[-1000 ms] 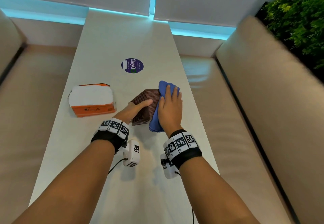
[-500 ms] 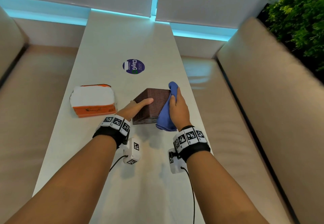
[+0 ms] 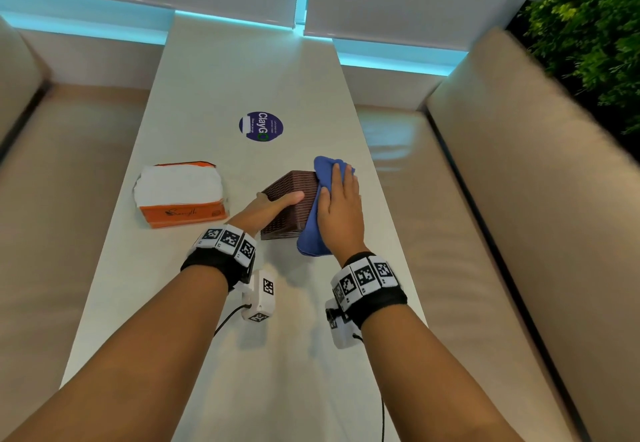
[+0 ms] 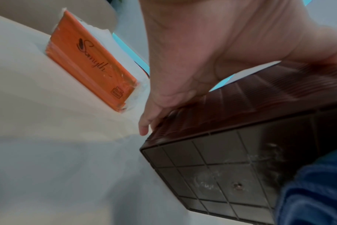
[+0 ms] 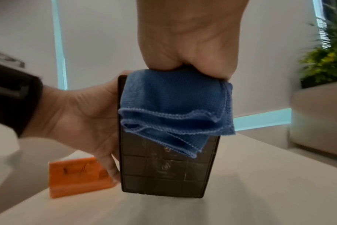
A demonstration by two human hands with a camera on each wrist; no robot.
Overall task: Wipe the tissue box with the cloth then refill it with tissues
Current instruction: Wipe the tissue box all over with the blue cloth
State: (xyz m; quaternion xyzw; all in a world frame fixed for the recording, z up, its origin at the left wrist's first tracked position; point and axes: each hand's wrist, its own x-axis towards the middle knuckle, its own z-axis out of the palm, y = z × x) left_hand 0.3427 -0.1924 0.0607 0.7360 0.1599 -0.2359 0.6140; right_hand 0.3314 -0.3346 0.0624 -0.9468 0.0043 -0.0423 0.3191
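Note:
The brown woven tissue box (image 3: 289, 195) stands on its side on the white table (image 3: 242, 60), its gridded base (image 4: 221, 164) facing me. My left hand (image 3: 278, 199) grips it, thumb over the upper face and fingers (image 4: 144, 127) down the left side. My right hand (image 3: 341, 206) lies flat on the folded blue cloth (image 3: 311, 233), pressing it against the box's upper right side. Part of the cloth (image 5: 173, 106) hangs over the base (image 5: 164, 175). The orange tissue pack (image 3: 180, 195), white tissues showing on top, lies to the left of the box.
A round purple sticker (image 3: 261, 126) sits on the table beyond the box. Beige padded benches (image 3: 69, 199) (image 3: 519, 199) run along both long sides of the narrow table. A green plant (image 3: 588, 26) stands at the far right. Window blinds close off the far end.
My right hand slid the cloth toward me down the box's right side, then back up and away over it. My left hand kept its grip on the box.

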